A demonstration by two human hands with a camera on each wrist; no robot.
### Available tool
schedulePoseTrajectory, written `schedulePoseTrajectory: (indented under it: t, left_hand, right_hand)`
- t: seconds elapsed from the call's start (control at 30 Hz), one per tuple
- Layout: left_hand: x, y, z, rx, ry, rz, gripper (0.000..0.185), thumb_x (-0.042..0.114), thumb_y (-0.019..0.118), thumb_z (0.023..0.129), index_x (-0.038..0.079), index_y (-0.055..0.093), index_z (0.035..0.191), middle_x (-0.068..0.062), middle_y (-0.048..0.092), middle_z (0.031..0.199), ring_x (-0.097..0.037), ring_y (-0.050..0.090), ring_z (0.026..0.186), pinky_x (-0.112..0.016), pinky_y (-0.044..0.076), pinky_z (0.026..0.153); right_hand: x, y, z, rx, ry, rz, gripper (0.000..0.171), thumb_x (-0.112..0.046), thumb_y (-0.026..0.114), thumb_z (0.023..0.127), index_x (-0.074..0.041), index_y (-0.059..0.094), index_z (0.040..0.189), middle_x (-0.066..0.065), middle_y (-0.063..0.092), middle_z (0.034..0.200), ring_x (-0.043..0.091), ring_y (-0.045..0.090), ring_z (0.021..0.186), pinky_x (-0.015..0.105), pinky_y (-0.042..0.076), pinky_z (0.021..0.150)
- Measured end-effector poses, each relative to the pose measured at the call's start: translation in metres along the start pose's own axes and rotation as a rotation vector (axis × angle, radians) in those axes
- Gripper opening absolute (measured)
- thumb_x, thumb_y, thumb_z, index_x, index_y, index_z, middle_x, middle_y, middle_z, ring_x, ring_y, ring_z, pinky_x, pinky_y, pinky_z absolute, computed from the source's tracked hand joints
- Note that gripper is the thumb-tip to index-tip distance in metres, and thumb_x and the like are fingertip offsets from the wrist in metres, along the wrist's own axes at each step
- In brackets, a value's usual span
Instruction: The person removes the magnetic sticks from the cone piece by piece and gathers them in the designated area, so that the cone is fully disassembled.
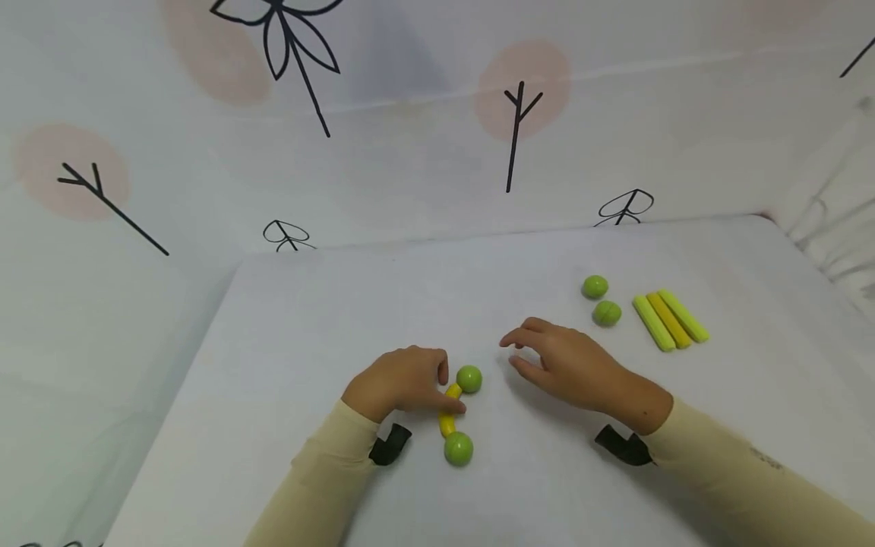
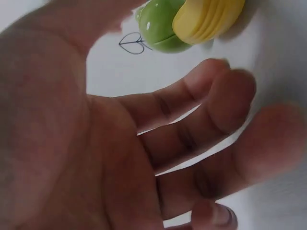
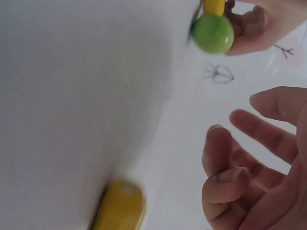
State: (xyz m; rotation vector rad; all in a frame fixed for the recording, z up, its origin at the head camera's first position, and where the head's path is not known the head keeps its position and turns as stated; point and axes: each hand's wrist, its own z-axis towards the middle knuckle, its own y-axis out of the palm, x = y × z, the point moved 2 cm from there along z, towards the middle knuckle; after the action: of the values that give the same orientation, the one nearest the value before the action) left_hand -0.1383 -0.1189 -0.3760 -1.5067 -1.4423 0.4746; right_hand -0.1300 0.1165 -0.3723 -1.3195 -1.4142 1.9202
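Near us, our left hand [image 1: 399,382] pinches the yellow stick [image 1: 449,410], a green ball [image 1: 459,448] on each end. Our right hand [image 1: 563,365] hovers open; two balls [image 1: 601,300] and three sticks [image 1: 670,320] wait far right, so we judge most joining remains.

I sit at a small staged play corner, more a home nook or recording booth than a workshop. My table [image 1: 307,319] is covered in plain white cloth, and a pale backdrop [image 1: 410,152] hangs close behind and to the left, printed with black line-drawn trees and leaves over soft pink circles. On the right, crumpled white fabric [image 1: 834,205] closes the space in. The only things here are toys: green balls [image 1: 600,300] and yellow and lime sticks [image 1: 670,320], the sort a child builds with.
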Motion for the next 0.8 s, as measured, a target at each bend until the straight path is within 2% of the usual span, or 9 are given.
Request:
schedulePoseTrajectory:
  t: [0.1, 0.2, 0.4, 0.57, 0.8]
  left_hand:
    - [0.001, 0.004, -0.001, -0.042, -0.003, -0.006, 0.039, 0.051, 0.081, 0.077, 0.022, 0.057, 0.086, 0.006, 0.059, 0.078, -0.013, 0.054, 0.069, -0.029, 0.042, 0.061]
    - [0.003, 0.005, -0.001, -0.074, 0.037, -0.041, 0.033, 0.043, 0.081, 0.08, 0.021, 0.058, 0.087, 0.005, 0.059, 0.072, -0.012, 0.054, 0.063, -0.028, 0.042, 0.059]
    - [0.004, 0.006, 0.004, -0.126, 0.145, -0.156, 0.024, 0.03, 0.077, 0.087, 0.02, 0.057, 0.095, 0.001, 0.061, 0.063, -0.012, 0.056, 0.05, -0.026, 0.042, 0.056]
    - [0.003, 0.009, 0.007, -0.117, 0.181, -0.185, 0.022, 0.03, 0.075, 0.09, 0.022, 0.057, 0.097, 0.002, 0.057, 0.066, -0.011, 0.053, 0.051, -0.025, 0.041, 0.055]
    - [0.006, 0.01, 0.006, -0.096, 0.183, -0.18, 0.02, 0.029, 0.074, 0.091, 0.022, 0.057, 0.098, 0.004, 0.053, 0.066, -0.011, 0.049, 0.052, -0.025, 0.041, 0.053]
  right_hand:
    - [-0.012, 0.011, 0.005, -0.025, -0.003, 0.019, 0.032, -0.024, 0.069, 0.094, -0.015, 0.067, 0.125, 0.003, 0.064, 0.116, 0.006, 0.055, 0.069, 0.023, 0.05, 0.065]
    - [-0.02, 0.019, 0.007, -0.061, 0.006, 0.031, 0.037, -0.027, 0.07, 0.093, -0.016, 0.065, 0.128, 0.003, 0.063, 0.119, 0.008, 0.059, 0.078, 0.027, 0.053, 0.071]
    - [-0.024, 0.027, 0.007, -0.123, 0.011, 0.041, 0.037, -0.027, 0.076, 0.089, -0.016, 0.068, 0.123, -0.003, 0.063, 0.101, 0.008, 0.057, 0.079, 0.027, 0.051, 0.071]
    - [-0.023, 0.03, 0.007, -0.161, 0.002, 0.061, 0.035, -0.026, 0.079, 0.087, -0.014, 0.069, 0.119, -0.007, 0.06, 0.091, 0.006, 0.053, 0.077, 0.025, 0.048, 0.069]
    - [-0.022, 0.028, 0.007, -0.168, -0.025, 0.079, 0.031, -0.026, 0.076, 0.089, -0.013, 0.068, 0.116, -0.007, 0.063, 0.093, 0.006, 0.051, 0.076, 0.024, 0.047, 0.07]
